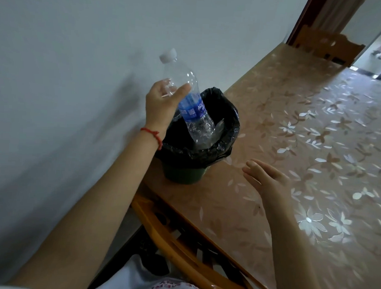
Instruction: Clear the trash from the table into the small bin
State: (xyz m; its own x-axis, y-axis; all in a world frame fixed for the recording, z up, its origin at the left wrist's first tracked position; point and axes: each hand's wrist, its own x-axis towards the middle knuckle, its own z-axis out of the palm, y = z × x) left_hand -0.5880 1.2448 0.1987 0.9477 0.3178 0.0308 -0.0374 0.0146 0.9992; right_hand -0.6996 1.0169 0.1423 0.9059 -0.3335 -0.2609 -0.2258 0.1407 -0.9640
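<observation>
Left hand [163,103] extended, gripping bottle [187,98] at its shoulder. Right hand [264,176] flat, fingers spread, empty, hovering over bench [305,132]. Bin [198,142] sits at bench's left edge near wall [79,74]; bench right of it clear. Bottle tilted, cap up-left, base inside bin mouth.

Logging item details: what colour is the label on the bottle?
Blue with white print, on the clear bottle held by the left hand; head view.

One bottle [188,96], one bin [184,172], two chairs [327,44].
</observation>
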